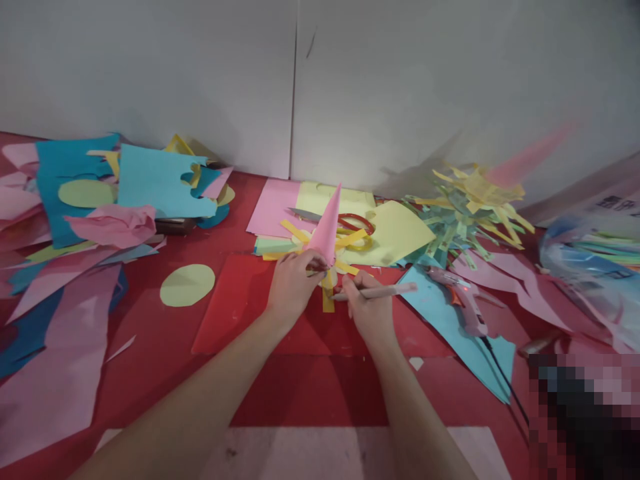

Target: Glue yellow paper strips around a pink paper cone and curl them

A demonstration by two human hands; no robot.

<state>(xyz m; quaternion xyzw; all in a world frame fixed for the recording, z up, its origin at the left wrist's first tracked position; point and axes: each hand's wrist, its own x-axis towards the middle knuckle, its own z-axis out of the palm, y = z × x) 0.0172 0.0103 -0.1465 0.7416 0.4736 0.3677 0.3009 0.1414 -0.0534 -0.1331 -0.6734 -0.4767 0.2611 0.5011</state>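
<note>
**Pink cone [327, 230] over yellow strips [327, 300], centre of the frame**

The left hand's fingers [315, 259] are curled at the cone's base; whether they pinch the cone or the strips, I cannot tell. The right hand [370, 305] has its fingers closed around a pale pen [393, 291], slightly blurred, its left end close to the lowest strip; contact is unclear. The cone stands point up, leaning a little to the right, with strips spreading out around its base.

Under the hands is a red board [280, 333] on the red table [300, 393]. Just beyond the cone lie red-handled scissors [360, 221], a yellow sheet [405, 233] and a pink sheet [273, 207]. Right of centre, a glue gun [465, 303] with a small red light rests on blue paper [490, 360]. A pale green oval [187, 285] lies left of the board. Paper scraps [75, 347] crowd the left of the frame; a fringed piece [450, 210] with another pink cone [530, 157] sits upper right.
</note>
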